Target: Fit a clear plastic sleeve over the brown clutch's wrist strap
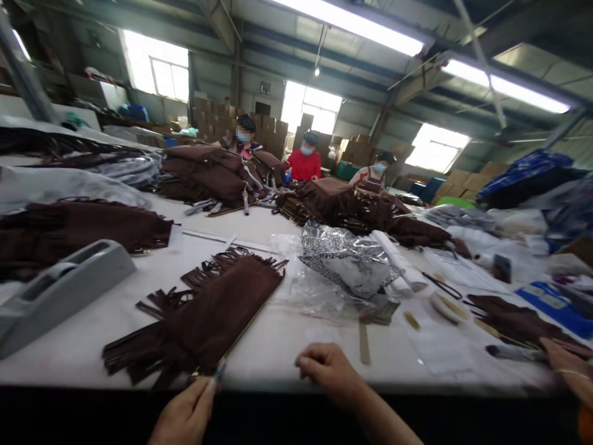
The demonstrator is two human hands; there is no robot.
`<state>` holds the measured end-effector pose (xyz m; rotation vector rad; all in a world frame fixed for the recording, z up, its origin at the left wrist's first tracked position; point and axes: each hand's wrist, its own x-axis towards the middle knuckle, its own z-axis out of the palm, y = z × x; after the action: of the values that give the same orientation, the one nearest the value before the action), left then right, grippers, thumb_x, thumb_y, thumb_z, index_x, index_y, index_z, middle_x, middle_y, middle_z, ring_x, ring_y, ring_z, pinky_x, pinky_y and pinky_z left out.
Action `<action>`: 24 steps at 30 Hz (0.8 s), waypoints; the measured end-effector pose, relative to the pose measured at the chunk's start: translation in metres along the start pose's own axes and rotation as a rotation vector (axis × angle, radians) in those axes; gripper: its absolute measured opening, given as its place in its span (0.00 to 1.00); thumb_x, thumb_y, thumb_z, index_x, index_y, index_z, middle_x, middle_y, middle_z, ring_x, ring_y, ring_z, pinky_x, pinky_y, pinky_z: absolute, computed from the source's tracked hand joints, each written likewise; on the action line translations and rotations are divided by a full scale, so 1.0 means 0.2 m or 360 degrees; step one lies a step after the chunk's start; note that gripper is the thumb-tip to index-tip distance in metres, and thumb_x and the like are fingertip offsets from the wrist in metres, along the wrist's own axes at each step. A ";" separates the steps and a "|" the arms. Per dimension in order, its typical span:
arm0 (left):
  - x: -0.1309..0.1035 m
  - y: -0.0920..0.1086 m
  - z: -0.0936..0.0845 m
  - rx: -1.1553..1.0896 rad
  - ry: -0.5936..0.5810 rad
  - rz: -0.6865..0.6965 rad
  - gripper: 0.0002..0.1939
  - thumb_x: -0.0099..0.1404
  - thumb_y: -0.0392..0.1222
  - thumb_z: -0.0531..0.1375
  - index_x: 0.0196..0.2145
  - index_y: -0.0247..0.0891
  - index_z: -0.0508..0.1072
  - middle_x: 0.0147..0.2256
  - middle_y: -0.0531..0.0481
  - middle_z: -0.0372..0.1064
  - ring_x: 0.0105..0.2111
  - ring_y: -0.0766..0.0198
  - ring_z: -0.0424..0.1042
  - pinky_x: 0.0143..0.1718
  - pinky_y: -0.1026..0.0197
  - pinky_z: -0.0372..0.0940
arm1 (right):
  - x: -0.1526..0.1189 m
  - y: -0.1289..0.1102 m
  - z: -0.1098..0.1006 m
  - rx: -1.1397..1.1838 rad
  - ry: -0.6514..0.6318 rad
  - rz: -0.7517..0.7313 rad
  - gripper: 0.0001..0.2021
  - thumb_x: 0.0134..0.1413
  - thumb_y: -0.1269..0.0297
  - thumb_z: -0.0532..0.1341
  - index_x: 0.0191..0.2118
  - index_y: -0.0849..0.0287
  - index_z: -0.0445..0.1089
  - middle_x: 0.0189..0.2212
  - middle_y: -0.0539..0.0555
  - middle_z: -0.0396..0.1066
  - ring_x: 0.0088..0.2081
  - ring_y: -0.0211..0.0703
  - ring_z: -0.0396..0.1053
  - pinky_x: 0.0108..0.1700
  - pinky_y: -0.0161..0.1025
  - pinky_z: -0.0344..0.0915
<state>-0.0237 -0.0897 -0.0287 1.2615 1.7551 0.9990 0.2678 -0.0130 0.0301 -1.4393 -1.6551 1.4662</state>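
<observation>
Fingers of the left hand [185, 415] pinched the near corner of the brown fringed suede piece [204, 318] on the white table [83, 340]; the right hand [327, 369] rested curled and empty beside it; loose fringe might snag or crumple if tugged.

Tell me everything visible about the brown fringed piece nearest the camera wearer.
The brown fringed piece looks like dark brown suede-like fabric, a long flat panel with strips of fringe along its left edge and far end. It lies flat on the white table, running diagonally from the near edge away to the right. The left hand touches its near corner, pinching something small there; the right hand rests apart on the table.
</observation>
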 end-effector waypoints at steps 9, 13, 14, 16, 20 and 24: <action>-0.05 0.08 -0.05 0.0276 0.0006 0.0248 0.17 0.68 0.50 0.51 0.26 0.43 0.72 0.28 0.47 0.74 0.30 0.59 0.73 0.36 0.61 0.65 | 0.21 -0.19 0.72 0.0234 -0.0268 0.0214 0.09 0.45 0.70 0.62 0.17 0.61 0.71 0.12 0.44 0.61 0.17 0.31 0.53 0.21 0.31 0.47; -0.05 0.04 -0.04 0.0290 -0.0024 0.0295 0.16 0.69 0.50 0.50 0.30 0.43 0.73 0.31 0.46 0.75 0.32 0.58 0.74 0.37 0.60 0.65 | 0.24 -0.20 0.77 0.0087 -0.0222 0.0384 0.10 0.44 0.72 0.62 0.16 0.60 0.70 0.11 0.44 0.60 0.15 0.32 0.54 0.19 0.31 0.48; -0.05 0.04 -0.04 0.0313 -0.0034 0.0311 0.16 0.69 0.49 0.50 0.31 0.43 0.73 0.31 0.46 0.75 0.33 0.58 0.74 0.38 0.59 0.66 | 0.25 -0.22 0.77 0.0043 -0.0211 0.0427 0.11 0.44 0.72 0.62 0.16 0.59 0.69 0.10 0.44 0.60 0.15 0.32 0.53 0.19 0.31 0.48; -0.04 0.02 -0.03 0.0386 -0.0046 0.0336 0.17 0.70 0.47 0.48 0.31 0.42 0.73 0.32 0.45 0.75 0.33 0.57 0.75 0.39 0.57 0.66 | 0.25 -0.24 0.77 -0.0032 -0.0189 0.0511 0.11 0.44 0.73 0.62 0.15 0.58 0.68 0.09 0.44 0.60 0.13 0.32 0.53 0.17 0.31 0.48; -0.05 -0.02 -0.02 0.0655 -0.0031 0.0364 0.18 0.71 0.42 0.44 0.34 0.39 0.72 0.34 0.39 0.75 0.34 0.52 0.76 0.39 0.51 0.69 | 0.26 -0.27 0.79 -0.0130 -0.0175 0.0587 0.13 0.44 0.73 0.61 0.14 0.57 0.66 0.09 0.44 0.59 0.12 0.33 0.53 0.14 0.32 0.47; -0.07 -0.06 0.00 0.0869 0.0133 0.0338 0.21 0.71 0.42 0.44 0.51 0.27 0.68 0.41 0.30 0.76 0.37 0.47 0.78 0.39 0.49 0.72 | 0.28 -0.23 0.82 -0.0181 -0.0169 0.0506 0.11 0.44 0.70 0.62 0.15 0.57 0.67 0.09 0.45 0.60 0.12 0.34 0.55 0.13 0.32 0.48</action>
<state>-0.0253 -0.1057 -0.0377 1.7952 2.0736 0.7097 0.0907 -0.0200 0.0082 -1.7811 -1.6514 1.6653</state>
